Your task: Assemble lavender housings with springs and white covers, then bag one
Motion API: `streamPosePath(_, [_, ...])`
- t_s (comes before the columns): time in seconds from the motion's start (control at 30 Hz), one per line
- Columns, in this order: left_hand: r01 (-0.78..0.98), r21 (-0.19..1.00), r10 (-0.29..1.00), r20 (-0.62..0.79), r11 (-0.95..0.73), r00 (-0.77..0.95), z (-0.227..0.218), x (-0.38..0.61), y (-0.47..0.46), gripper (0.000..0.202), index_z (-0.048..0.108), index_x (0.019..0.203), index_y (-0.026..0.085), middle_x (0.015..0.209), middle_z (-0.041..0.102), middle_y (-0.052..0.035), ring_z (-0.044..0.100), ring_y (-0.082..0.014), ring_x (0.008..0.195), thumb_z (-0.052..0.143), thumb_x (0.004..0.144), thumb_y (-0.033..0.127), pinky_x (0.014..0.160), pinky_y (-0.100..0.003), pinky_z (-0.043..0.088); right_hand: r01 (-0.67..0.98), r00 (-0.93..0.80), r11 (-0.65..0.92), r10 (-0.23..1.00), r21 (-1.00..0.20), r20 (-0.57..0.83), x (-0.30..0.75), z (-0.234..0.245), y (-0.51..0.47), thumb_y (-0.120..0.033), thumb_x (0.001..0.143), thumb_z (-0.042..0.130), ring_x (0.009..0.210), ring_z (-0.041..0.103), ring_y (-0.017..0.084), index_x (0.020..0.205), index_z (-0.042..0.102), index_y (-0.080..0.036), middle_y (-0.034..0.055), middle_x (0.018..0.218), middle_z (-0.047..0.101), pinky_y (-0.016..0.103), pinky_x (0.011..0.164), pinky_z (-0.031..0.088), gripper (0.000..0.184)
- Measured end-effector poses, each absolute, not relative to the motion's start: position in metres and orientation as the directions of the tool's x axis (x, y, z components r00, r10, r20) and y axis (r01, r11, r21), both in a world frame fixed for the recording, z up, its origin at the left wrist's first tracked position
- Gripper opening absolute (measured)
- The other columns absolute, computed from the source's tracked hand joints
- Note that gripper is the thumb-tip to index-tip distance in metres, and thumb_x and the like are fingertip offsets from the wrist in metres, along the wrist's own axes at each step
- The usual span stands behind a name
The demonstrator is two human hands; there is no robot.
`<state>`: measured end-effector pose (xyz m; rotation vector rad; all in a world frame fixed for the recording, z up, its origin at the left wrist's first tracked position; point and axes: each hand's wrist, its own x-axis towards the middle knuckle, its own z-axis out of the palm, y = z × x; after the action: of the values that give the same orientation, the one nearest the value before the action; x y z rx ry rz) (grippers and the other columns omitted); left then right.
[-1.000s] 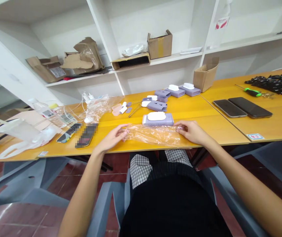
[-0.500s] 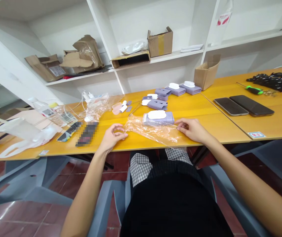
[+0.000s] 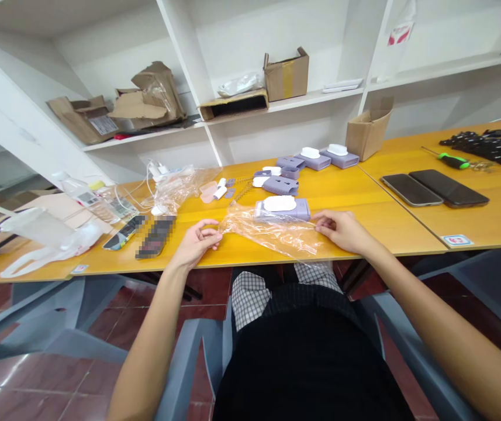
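A clear plastic bag [image 3: 272, 231] lies crumpled on the yellow table [image 3: 364, 204] in front of me. My left hand [image 3: 197, 241] pinches its left end with curled fingers. My right hand [image 3: 341, 229] grips the bag's right end. Just behind the bag sits a purple device with a white top [image 3: 282, 208], touching the bag's far edge.
More purple devices [image 3: 315, 161] and small parts lie farther back. Two phones [image 3: 142, 234] rest to my left, two more phones [image 3: 434, 191] to the right. A green screwdriver [image 3: 449, 159], black parts, cardboard boxes [image 3: 366, 134] and white shelves stand behind.
The bag was stretched flat between both hands; now its left end is lifted and bunched toward the purple device. My left hand has curled and drawn back slightly.
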<state>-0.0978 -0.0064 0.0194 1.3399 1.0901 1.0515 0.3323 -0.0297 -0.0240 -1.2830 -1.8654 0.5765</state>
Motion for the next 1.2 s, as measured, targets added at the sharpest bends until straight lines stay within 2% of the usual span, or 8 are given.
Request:
streamPosePath(0.3, [0.281, 0.96, 0.899, -0.121, -0.003, 0.42, 0.032, -0.144, -0.011, 0.06, 0.065, 0.12, 0.019, 0.075, 0.072, 0.0006, 0.062, -0.0109, 0.059, 0.096, 0.07, 0.031, 0.059, -0.022, 0.049, 0.555, -0.178, 0.382, 0.922, -0.739, 0.343, 0.333, -0.025, -0.03, -0.022, 0.089, 0.068, 0.084, 0.078, 0.026, 0.112, 0.075, -0.024, 0.0059, 0.089, 0.081, 0.045, 0.086, 0.063, 0.024])
streamPosePath(0.5, [0.374, 0.926, 0.943, -0.168, 0.051, 0.287, 0.039, -0.116, 0.014, 0.048, 0.074, 0.119, 0.019, 0.107, 0.077, -0.0146, 0.067, -0.0148, 0.07, 0.082, 0.085, 0.052, 0.054, -0.025, 0.047, 0.561, -0.183, 0.377, 0.925, -0.738, 0.333, 0.333, -0.023, -0.031, -0.022, 0.088, 0.068, 0.085, 0.078, 0.026, 0.112, 0.076, -0.023, 0.0061, 0.089, 0.081, 0.045, 0.084, 0.064, 0.025])
streamPosePath(0.6, [0.443, 0.896, 0.955, -0.164, 0.039, 0.248, 0.039, -0.095, 0.032, 0.038, 0.077, 0.101, 0.017, 0.092, 0.075, -0.0116, 0.062, -0.0121, 0.061, 0.078, 0.089, 0.053, 0.051, -0.025, 0.042, 0.565, -0.184, 0.374, 0.926, -0.736, 0.329, 0.333, -0.023, -0.031, -0.022, 0.089, 0.067, 0.086, 0.078, 0.027, 0.113, 0.076, -0.022, 0.0069, 0.09, 0.081, 0.046, 0.085, 0.064, 0.025])
streamPosePath(0.77, [0.476, 0.879, 0.981, -0.11, 0.021, 0.16, 0.034, -0.073, 0.05, 0.036, 0.069, 0.079, 0.018, 0.069, 0.062, -0.0029, 0.05, -0.008, 0.049, 0.073, 0.093, 0.051, 0.046, -0.023, 0.029, 0.568, -0.188, 0.38, 0.923, -0.73, 0.335, 0.333, -0.025, -0.03, -0.022, 0.09, 0.068, 0.086, 0.078, 0.028, 0.112, 0.076, -0.023, 0.0071, 0.092, 0.081, 0.048, 0.085, 0.064, 0.023])
streamPosePath(0.9, [0.496, 0.867, 0.989, -0.117, 0.054, 0.096, 0.031, -0.067, 0.057, 0.036, 0.07, 0.081, 0.018, 0.06, 0.05, 0.0025, 0.039, -0.007, 0.044, 0.071, 0.094, 0.051, 0.045, -0.023, 0.024, 0.561, -0.188, 0.384, 0.922, -0.734, 0.339, 0.333, -0.026, -0.03, -0.021, 0.089, 0.068, 0.085, 0.078, 0.026, 0.111, 0.076, -0.024, 0.0061, 0.091, 0.081, 0.046, 0.085, 0.064, 0.024])
streamPosePath(1.0, [0.455, 0.889, 0.99, -0.101, 0.047, 0.094, 0.03, -0.066, 0.061, 0.025, 0.072, 0.087, 0.02, 0.062, 0.05, 0.0032, 0.04, -0.0073, 0.046, 0.073, 0.091, 0.045, 0.045, -0.021, 0.025, 0.559, -0.186, 0.38, 0.924, -0.737, 0.335, 0.333, -0.026, -0.03, -0.02, 0.088, 0.068, 0.086, 0.077, 0.026, 0.111, 0.076, -0.024, 0.0059, 0.091, 0.081, 0.045, 0.085, 0.064, 0.025])
streamPosePath(1.07, [0.426, 0.904, 0.993, -0.081, 0.037, 0.087, 0.028, -0.066, 0.064, 0.022, 0.07, 0.084, 0.02, 0.062, 0.05, 0.0033, 0.042, -0.0073, 0.048, 0.077, 0.088, 0.04, 0.045, -0.02, 0.025, 0.562, -0.185, 0.379, 0.924, -0.735, 0.335, 0.333, -0.025, -0.03, -0.019, 0.088, 0.068, 0.085, 0.077, 0.026, 0.112, 0.075, -0.023, 0.0062, 0.092, 0.081, 0.045, 0.084, 0.064, 0.025])
streamPosePath(1.2, [0.392, 0.918, 0.994, -0.091, 0.059, 0.065, 0.026, -0.065, 0.067, 0.033, 0.07, 0.082, 0.018, 0.064, 0.051, 0.0019, 0.043, -0.0079, 0.049, 0.077, 0.087, 0.05, 0.044, -0.019, 0.024, 0.562, -0.189, 0.38, 0.924, -0.735, 0.333, 0.332, -0.023, -0.031, -0.019, 0.089, 0.066, 0.085, 0.077, 0.025, 0.11, 0.075, -0.023, 0.0063, 0.091, 0.081, 0.044, 0.084, 0.064, 0.024])
